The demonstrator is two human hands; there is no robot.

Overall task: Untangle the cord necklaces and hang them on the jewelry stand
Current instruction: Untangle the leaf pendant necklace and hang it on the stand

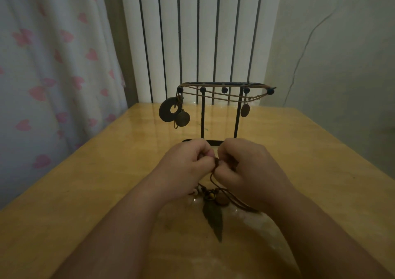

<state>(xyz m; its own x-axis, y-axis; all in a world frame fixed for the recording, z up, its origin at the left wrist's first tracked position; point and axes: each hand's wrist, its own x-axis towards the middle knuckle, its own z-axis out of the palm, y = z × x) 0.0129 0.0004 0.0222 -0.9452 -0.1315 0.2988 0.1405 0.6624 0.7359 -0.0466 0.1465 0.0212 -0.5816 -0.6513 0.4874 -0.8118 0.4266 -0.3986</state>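
Pinching a knot of brown cord [216, 165] between curled fingers, the left hand [188, 163] and right hand [248, 167] meet above the table [85, 193]. Its leaf pendant [213, 219] lies below; behind, the jewelry stand [220, 112] carries hung necklaces [213, 96].

1. Jewelry stand base [214, 142]: mostly behind both hands, only a thin far strip shows.
2. Cord tangle [216, 166]: pinched between left hand [188, 163] and right hand [245, 165]. Curled fingers cover the knot, so I can't tell how the strands cross.
3. Pale beads [195, 192]: half hidden under the left wrist.
4. Leaf pendant [213, 219]: too dark for surface detail.
5. Forearms and table [85, 193]: cut off at the bottom edge.
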